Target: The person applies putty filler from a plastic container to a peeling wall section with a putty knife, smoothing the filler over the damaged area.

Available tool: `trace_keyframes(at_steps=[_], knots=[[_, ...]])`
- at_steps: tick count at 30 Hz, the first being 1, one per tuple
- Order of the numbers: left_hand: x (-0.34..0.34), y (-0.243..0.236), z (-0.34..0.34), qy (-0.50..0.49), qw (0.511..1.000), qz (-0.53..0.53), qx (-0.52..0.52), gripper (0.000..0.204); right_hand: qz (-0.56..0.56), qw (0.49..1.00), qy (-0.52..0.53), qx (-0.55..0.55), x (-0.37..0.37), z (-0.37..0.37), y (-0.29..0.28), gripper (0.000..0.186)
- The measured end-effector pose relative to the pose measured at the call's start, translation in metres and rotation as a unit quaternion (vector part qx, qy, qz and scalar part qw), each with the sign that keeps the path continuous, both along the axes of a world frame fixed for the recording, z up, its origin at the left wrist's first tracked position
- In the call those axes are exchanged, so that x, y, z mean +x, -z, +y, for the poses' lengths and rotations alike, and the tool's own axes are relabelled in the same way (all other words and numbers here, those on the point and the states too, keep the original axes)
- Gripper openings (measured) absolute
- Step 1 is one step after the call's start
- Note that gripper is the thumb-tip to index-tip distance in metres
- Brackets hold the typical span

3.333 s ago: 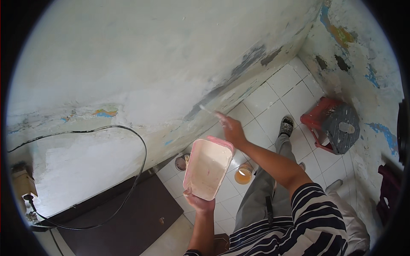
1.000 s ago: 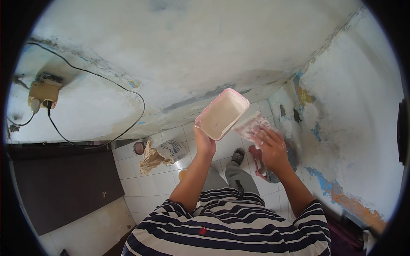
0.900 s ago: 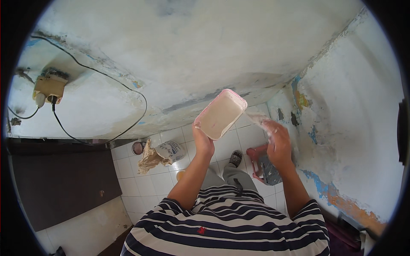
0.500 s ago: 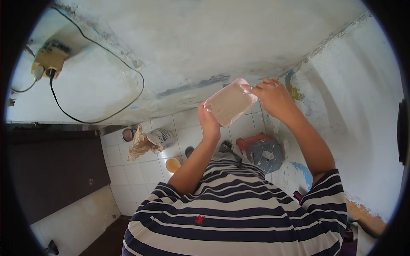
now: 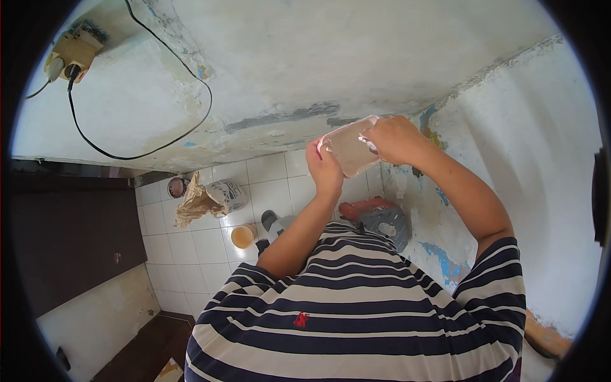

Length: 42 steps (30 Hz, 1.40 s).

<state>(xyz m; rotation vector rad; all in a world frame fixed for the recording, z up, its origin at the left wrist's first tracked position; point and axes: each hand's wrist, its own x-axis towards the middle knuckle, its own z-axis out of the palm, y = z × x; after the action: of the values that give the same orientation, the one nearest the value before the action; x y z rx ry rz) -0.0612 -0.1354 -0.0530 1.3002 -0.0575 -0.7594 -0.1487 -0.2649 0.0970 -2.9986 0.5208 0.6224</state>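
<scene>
A shallow, rectangular pinkish plastic tub [image 5: 350,149] with whitish smears on it hangs tilted in front of my chest. My left hand [image 5: 324,169] is closed on its left edge, thumb over the rim. At the right end of the tub is my right hand [image 5: 393,139], fingers curled, white paste on the fingertips. Whether those fingers pinch something small or only the paste, I cannot make out.
On the tiled floor stand a red and grey step stool [image 5: 385,223], a yellowish cup [image 5: 242,237], a white sack with torn brown paper [image 5: 226,196] and a small round pot [image 5: 177,186]. A black cable [image 5: 210,102] loops from a socket [image 5: 71,54] on the patchy wall.
My right hand has moved down from the tub's upper right corner toward its right side, and its fingers have curled in. The view has shifted a little; the left hand still holds the tub.
</scene>
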Motion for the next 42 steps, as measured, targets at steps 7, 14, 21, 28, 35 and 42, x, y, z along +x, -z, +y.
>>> trace_keyframes(at_steps=[7, 14, 21, 28, 35, 42], knots=[[-0.022, 0.010, -0.001, 0.013, 0.999, -0.009, 0.050, 0.026, 0.036, 0.990, 0.067, 0.115, 0.012, 0.006, 0.000, 0.018], [-0.033, 0.017, 0.005, 0.037, 0.996, 0.044, 0.060, 0.028, -0.004, 0.963, 0.079, 0.259, 0.011, -0.014, 0.026, 0.020], [-0.025, 0.005, 0.021, 0.080, 0.992, 0.099, 0.015, 0.027, -0.027, 0.885, 0.172, 0.432, -0.004, -0.030, 0.044, 0.022], [0.001, 0.010, 0.033, 0.039, 0.998, 0.046, 0.001, 0.027, -0.144, 0.771, 0.292, 0.548, -0.037, -0.028, 0.067, 0.033], [0.036, 0.007, 0.059, 0.076, 0.995, 0.072, 0.003, 0.039, -0.409, 0.415, 0.457, 0.672, -0.064, 0.016, 0.115, 0.038], [0.093, 0.034, 0.076, 0.114, 0.988, 0.084, -0.066, 0.047, -0.511, 0.153, 0.396, 0.748, -0.047, 0.081, 0.157, 0.034]])
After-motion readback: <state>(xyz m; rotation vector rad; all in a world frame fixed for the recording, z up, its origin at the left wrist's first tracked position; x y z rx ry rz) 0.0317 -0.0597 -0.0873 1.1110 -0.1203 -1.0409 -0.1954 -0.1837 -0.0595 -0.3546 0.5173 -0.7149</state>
